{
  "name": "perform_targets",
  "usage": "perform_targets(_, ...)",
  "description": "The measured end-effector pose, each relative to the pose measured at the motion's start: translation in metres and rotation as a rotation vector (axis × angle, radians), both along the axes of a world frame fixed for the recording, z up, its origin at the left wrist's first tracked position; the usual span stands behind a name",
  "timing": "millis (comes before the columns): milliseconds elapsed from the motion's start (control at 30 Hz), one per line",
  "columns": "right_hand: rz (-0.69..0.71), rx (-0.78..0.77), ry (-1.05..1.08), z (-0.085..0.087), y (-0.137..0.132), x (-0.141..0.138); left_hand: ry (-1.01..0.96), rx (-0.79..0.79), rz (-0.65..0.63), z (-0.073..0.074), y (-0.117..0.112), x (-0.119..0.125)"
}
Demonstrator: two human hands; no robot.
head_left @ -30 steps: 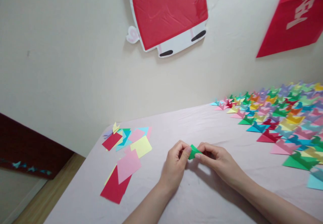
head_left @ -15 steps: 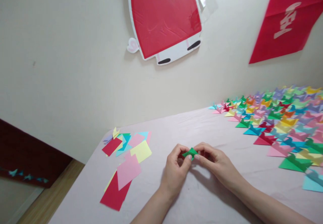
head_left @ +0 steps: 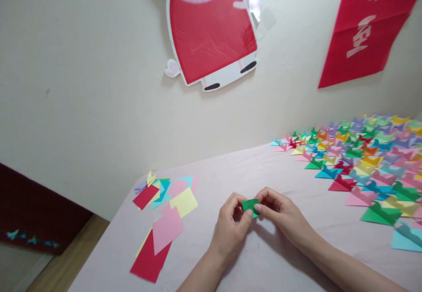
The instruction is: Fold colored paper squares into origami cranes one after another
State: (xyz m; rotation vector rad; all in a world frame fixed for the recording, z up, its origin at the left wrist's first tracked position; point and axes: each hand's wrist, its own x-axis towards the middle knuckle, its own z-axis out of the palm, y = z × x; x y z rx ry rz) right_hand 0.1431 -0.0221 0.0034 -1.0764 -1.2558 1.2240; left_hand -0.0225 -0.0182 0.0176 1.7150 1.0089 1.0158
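Observation:
A small folded piece of green paper (head_left: pixel 250 206) is held up just over the table between my two hands. My left hand (head_left: pixel 231 221) pinches its left side, thumb in front and fingers behind. On the right side, my right hand (head_left: pixel 278 208) grips the paper the same way, the thumb tip on its face. The paper looks roughly square, with creases I cannot make out clearly. Its back is hidden by the fingers.
Loose coloured sheets lie at the left, among them a pink square (head_left: pixel 168 230), a red sheet (head_left: pixel 150 261) and a yellow sheet (head_left: pixel 184 203). Many folded paper cranes (head_left: pixel 362 164) stand in rows at the right. Behind the table (head_left: pixel 227 164) rises a wall (head_left: pixel 99 85) with red decorations.
The green paper went from a pointed, diamond-like look to a flatter, squarer face. Both hands keep their hold. The whole view shifted slightly.

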Motion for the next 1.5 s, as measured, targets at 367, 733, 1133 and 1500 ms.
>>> perform_targets(367,-0.007,0.261,-0.258,0.006,-0.004,-0.002,-0.141,-0.131,0.006,-0.014,0.007,-0.002)
perform_targets(733,0.019,0.254,-0.413,0.013,-0.005,-0.001,-0.123,-0.083,0.075,-0.013,0.007,-0.004)
perform_targets(1133,0.002,0.246,-0.556,-0.001,0.003,0.005,0.244,0.071,0.139,-0.010,0.006,-0.005)
perform_targets(1500,0.104,0.590,-1.023,0.003,0.002,0.006,0.670,0.320,0.084,-0.002,0.003,-0.010)
